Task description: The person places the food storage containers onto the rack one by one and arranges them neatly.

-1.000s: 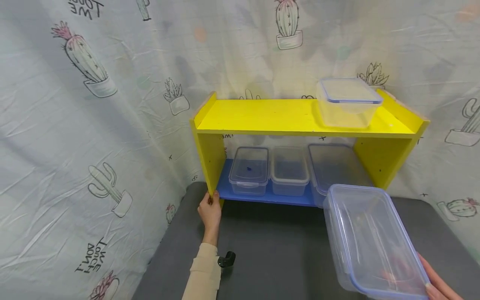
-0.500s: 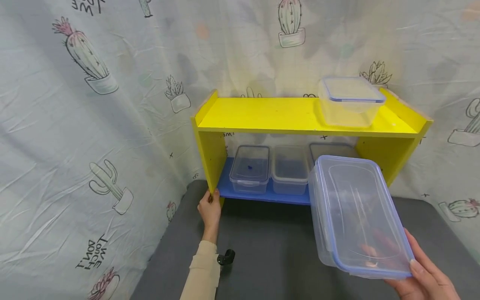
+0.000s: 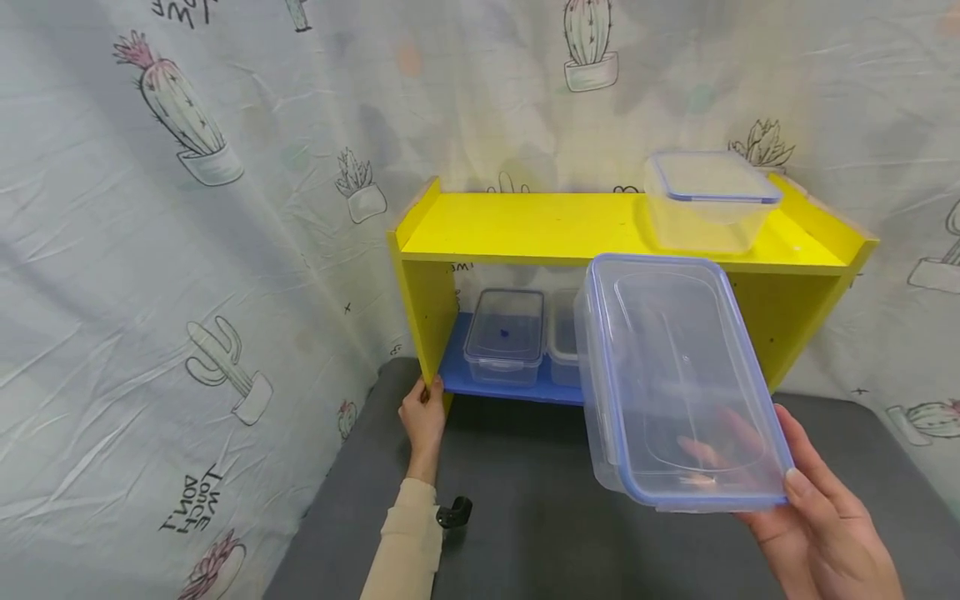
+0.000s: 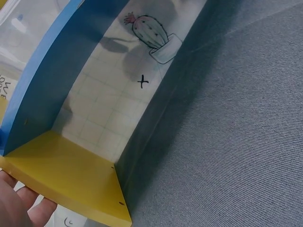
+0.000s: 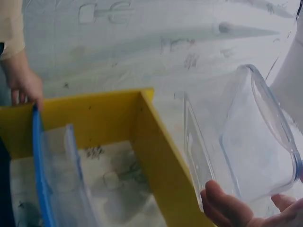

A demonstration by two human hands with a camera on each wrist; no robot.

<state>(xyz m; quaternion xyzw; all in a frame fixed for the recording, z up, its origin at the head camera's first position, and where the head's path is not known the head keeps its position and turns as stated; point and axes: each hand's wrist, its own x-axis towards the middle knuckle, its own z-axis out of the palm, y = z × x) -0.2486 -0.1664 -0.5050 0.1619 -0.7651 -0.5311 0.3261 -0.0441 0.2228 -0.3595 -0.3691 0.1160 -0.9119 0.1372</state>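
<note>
My right hand [image 3: 828, 517] holds a large clear food container [image 3: 682, 367] with a blue-rimmed lid by its lower right corner. The container is tilted, lid towards me, in front of a yellow shelf unit [image 3: 517, 225]. Through the clear plastic some of the right fingers show underneath. My left hand [image 3: 422, 421] grips the lower front edge of the unit's left side panel [image 4: 66, 175], just beneath the blue shelf board [image 3: 487, 386]. Part of the left hand is out of the left wrist view.
Another lidded container [image 3: 712, 204] sits on the unit's top right. On the blue board stand two smaller containers, the left one [image 3: 504, 333] fully visible and its neighbour [image 3: 562, 329] partly covered by the held container. A dark grey table [image 3: 525, 492] and patterned curtain [image 3: 300, 208] surround the unit.
My right hand has raised the container up and to the left, now hiding the large container on the blue board's right. The left hand has kept its grip on the side panel.
</note>
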